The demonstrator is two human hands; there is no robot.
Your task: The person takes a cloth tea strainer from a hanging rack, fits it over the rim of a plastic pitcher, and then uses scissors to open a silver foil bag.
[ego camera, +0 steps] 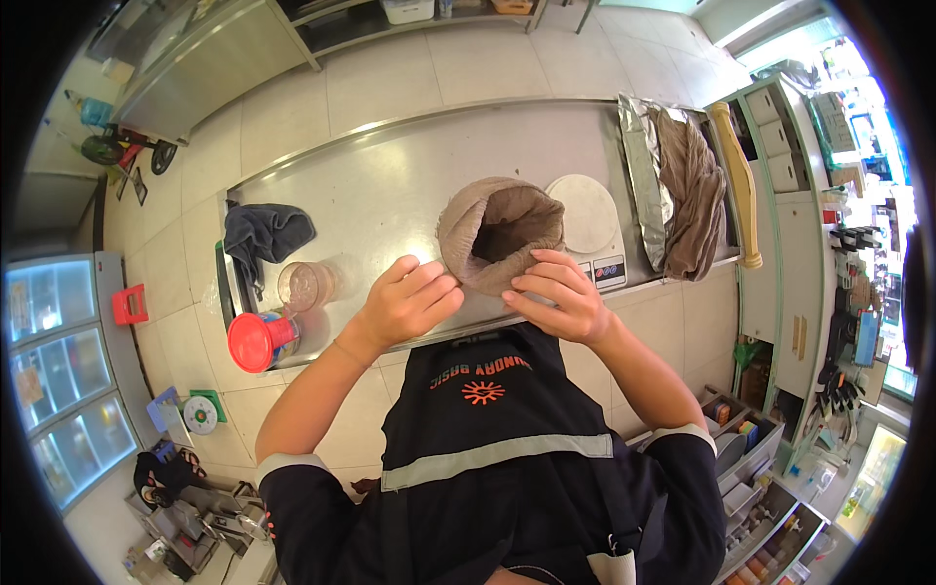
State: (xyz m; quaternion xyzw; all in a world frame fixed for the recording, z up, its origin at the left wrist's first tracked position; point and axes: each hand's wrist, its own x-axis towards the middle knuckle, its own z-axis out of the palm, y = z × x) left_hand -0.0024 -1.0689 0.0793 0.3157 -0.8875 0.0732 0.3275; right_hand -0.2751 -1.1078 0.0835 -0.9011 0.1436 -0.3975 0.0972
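Observation:
A brown cloth (468, 234) stands on the steel tabletop, its folded rim spread around a deep, dark opening. Whether a vessel is underneath is hidden. At the cloth's near left edge is my left hand (415, 301), fingers curled, tips touching or just beside the fabric; its grip is not clear. My right hand (561, 298) has its fingers on the near right rim of the cloth, the thumb out of sight. Right behind that hand lies a white kitchen scale (585, 213) with a round plate, its button panel partly covered by my fingers.
The steel table (380, 190) has a raised edge. On its left are a dark grey cloth (269, 232), a clear cup (301, 287) and a red-lidded tub (252, 342). Foil (643, 183), another brown cloth (687, 197) and a wooden rolling pin (737, 183) lie right.

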